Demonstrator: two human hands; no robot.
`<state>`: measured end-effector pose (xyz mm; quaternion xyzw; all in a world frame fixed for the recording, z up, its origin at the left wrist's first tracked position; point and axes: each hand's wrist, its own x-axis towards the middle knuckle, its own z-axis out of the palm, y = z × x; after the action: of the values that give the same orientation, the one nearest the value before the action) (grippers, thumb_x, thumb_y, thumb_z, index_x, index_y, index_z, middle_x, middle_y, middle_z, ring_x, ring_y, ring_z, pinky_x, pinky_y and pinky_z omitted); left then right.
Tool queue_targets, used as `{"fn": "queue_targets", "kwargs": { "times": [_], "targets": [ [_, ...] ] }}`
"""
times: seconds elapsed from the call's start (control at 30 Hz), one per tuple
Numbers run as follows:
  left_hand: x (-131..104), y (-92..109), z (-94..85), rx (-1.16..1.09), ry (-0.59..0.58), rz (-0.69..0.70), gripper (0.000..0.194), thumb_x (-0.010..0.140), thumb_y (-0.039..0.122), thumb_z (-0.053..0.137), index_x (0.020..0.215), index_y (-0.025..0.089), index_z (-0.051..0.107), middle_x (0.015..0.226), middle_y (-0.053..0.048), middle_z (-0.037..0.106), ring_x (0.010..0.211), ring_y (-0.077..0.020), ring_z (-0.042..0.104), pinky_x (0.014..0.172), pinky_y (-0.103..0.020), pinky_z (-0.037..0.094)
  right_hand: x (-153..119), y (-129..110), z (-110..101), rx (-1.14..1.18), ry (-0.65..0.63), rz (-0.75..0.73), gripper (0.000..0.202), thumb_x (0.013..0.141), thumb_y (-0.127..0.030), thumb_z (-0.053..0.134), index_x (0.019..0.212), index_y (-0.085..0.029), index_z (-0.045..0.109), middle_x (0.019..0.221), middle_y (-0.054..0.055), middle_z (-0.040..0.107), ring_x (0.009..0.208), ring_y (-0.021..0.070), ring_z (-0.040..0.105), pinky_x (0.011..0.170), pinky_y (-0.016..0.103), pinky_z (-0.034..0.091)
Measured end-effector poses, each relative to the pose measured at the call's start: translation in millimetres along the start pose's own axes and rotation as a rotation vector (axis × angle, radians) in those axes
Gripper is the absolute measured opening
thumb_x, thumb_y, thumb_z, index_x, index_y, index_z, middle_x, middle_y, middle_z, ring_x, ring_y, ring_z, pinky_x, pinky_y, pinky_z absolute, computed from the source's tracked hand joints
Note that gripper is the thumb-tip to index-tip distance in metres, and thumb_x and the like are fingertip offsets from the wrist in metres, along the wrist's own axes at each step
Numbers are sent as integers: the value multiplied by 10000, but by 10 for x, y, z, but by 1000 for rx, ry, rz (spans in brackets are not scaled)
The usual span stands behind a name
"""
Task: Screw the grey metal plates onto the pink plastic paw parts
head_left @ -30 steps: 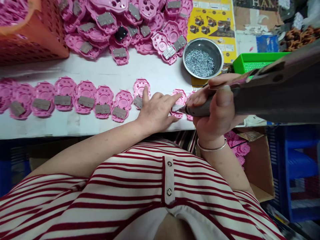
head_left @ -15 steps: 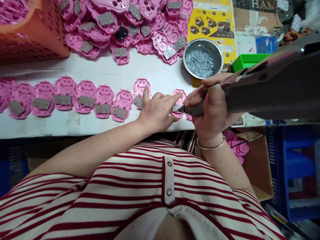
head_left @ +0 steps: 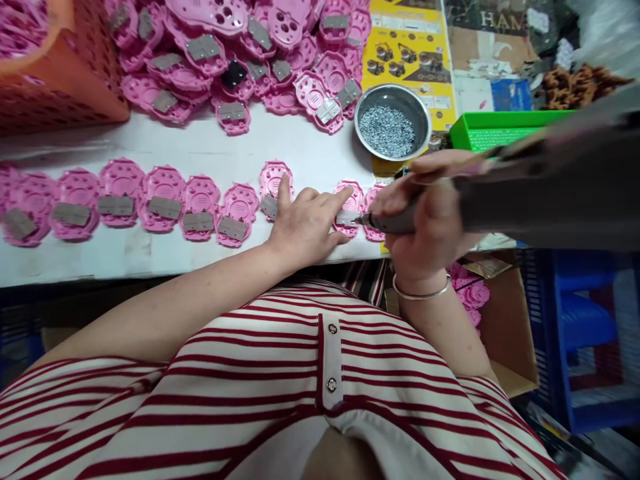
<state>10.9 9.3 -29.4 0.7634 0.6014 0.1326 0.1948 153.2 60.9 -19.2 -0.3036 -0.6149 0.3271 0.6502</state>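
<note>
My right hand (head_left: pixel 427 220) is wrapped round a dark grey power screwdriver (head_left: pixel 540 193), whose body is blurred by nearness. Its bit points left and meets the grey metal plate on a pink plastic shell (head_left: pixel 350 195). At that shell's left edge rest the index finger and thumb of my left hand (head_left: pixel 303 230), with its fingers spread. Another finger of this hand touches a second pink shell (head_left: pixel 273 177) to the left. Partly behind my right hand lies one more pink shell (head_left: pixel 373 230). A steel bowl (head_left: pixel 357 130) of small screws stands just beyond.
Several pink shells with grey plates form a row (head_left: pixel 165 180) along the table's left. A pile of shells (head_left: pixel 200 67) lies behind, beside an orange basket (head_left: pixel 100 73). At right are a green tray (head_left: pixel 465 127) and, below the table, a cardboard box (head_left: pixel 515 333).
The view has shifted, so the tabletop things appear slightly further left. The screwdriver bit sits a little further right on the plate. My left hand keeps its pose at the same shell.
</note>
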Motion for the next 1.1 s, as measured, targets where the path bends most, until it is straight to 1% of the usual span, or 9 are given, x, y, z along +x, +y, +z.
{"fn": "queue_targets", "kwargs": {
  "times": [0.1, 0.17, 0.23, 0.37, 0.47, 0.7, 0.87, 1.0, 1.1],
  "targets": [
    [-13, -8, 2, 5, -4, 3, 663, 941, 398, 684, 1544, 214, 480, 1288, -124, 731, 1243, -385, 582, 1223, -763, 111, 106, -200, -195, 109, 153, -158, 216, 901, -473, 658, 932, -268, 720, 521, -94, 478, 398, 46, 456, 400, 201, 434],
    [-22, -12, 7, 12, -8, 1, 664, 935, 398, 694, 1539, 214, 485, 1292, -115, 731, 1245, -384, 583, 1225, -757, 111, 161, -247, -383, 81, 259, -205, 210, 895, -432, 670, 874, -227, 710, 516, -92, 482, 399, 39, 455, 385, 186, 417],
    [-30, -17, 15, 17, -10, -3, 662, 936, 404, 692, 1538, 223, 483, 1303, -103, 728, 1248, -379, 583, 1227, -747, 116, 182, -221, -581, -12, 329, -244, 249, 893, -461, 654, 861, -217, 692, 492, -101, 459, 382, 41, 448, 365, 177, 382],
    [-42, -28, 34, 35, -3, -15, 646, 941, 421, 677, 1533, 250, 484, 1324, -90, 720, 1261, -370, 580, 1229, -731, 125, 141, -122, -837, -131, 414, -238, 167, 905, -329, 562, 874, -194, 656, 594, -88, 495, 406, 44, 512, 395, 201, 375],
    [-46, -36, 33, 38, 2, -17, 639, 938, 415, 676, 1529, 263, 486, 1313, -89, 725, 1272, -374, 577, 1226, -736, 124, 107, -100, -871, -183, 466, -208, 154, 891, -294, 520, 860, -191, 631, 635, -79, 471, 415, 42, 514, 426, 221, 376],
    [-39, -43, 15, 23, -10, -15, 634, 927, 429, 671, 1517, 263, 509, 1284, -119, 731, 1247, -392, 590, 1216, -746, 129, 125, -26, -857, -127, 513, -149, 119, 854, -300, 536, 816, -215, 609, 494, -79, 441, 360, 80, 452, 358, 245, 330],
    [-30, -64, 26, 8, -16, -7, 610, 927, 430, 671, 1498, 270, 528, 1321, -116, 716, 1247, -394, 584, 1204, -756, 136, 128, 12, -890, -197, 523, -165, 128, 862, -313, 498, 833, -217, 578, 583, -65, 483, 384, 65, 466, 372, 245, 328],
    [-27, -70, 26, -9, -26, -5, 603, 932, 441, 662, 1494, 268, 528, 1339, -111, 705, 1253, -389, 581, 1214, -742, 123, 126, 31, -916, -276, 531, -120, 134, 877, -327, 466, 851, -224, 548, 716, -39, 565, 420, 44, 474, 400, 240, 344],
    [-32, -65, 19, -6, -30, 1, 596, 939, 431, 652, 1499, 271, 523, 1328, -102, 708, 1250, -375, 578, 1225, -721, 119, 130, 46, -929, -271, 531, -128, 137, 868, -320, 472, 837, -220, 559, 713, -35, 561, 410, 36, 461, 390, 234, 335]
  ]
}}
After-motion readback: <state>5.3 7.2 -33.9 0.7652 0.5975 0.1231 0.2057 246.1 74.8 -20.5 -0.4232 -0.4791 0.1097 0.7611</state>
